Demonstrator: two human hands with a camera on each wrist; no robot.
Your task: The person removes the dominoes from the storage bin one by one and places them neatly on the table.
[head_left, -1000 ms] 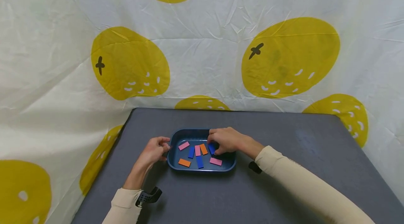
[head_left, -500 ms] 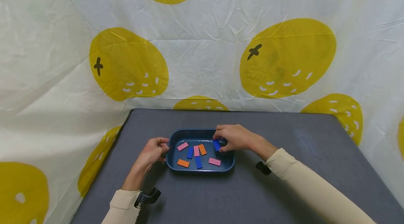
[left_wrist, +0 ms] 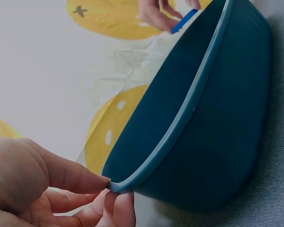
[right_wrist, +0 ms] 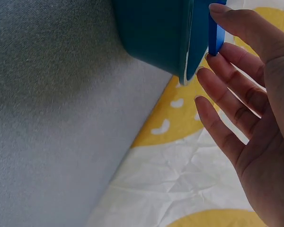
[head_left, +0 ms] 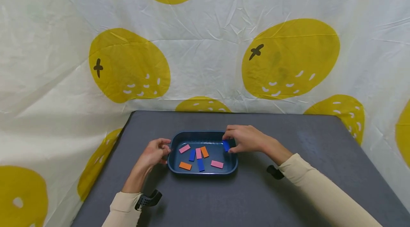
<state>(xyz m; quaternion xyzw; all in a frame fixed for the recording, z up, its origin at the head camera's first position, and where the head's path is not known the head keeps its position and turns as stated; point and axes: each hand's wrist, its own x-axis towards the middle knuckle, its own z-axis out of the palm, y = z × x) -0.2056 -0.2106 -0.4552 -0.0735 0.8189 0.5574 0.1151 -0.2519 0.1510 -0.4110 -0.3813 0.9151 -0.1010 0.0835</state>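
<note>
A dark blue rectangular tray (head_left: pixel 202 174) stands on the table, with several flat pink, orange and blue blocks lying in it. My left hand (head_left: pixel 154 155) pinches the tray's rim (left_wrist: pixel 176 124) between thumb and fingers at its left end. Over the right end of the tray, my right hand (head_left: pixel 247 139) holds a blue block (head_left: pixel 226 145) between thumb and fingertips. In the right wrist view this blue block (right_wrist: pixel 216 32) is raised to the rim's height, and the other fingers are spread loosely below. Among the blocks in the tray are a pink block (head_left: pixel 217 164) and an orange block (head_left: pixel 185 165).
The grey table (head_left: pixel 205 198) extends around the tray on all sides. Behind it hangs a white cloth (head_left: pixel 205 67) printed with large yellow fruit shapes. Each wrist wears a dark strap, such as the left wrist strap (head_left: pixel 148 199).
My right hand has lifted the blue block from among the others and moved it rightward and up to the tray's right end. My left hand stays at the left rim.
</note>
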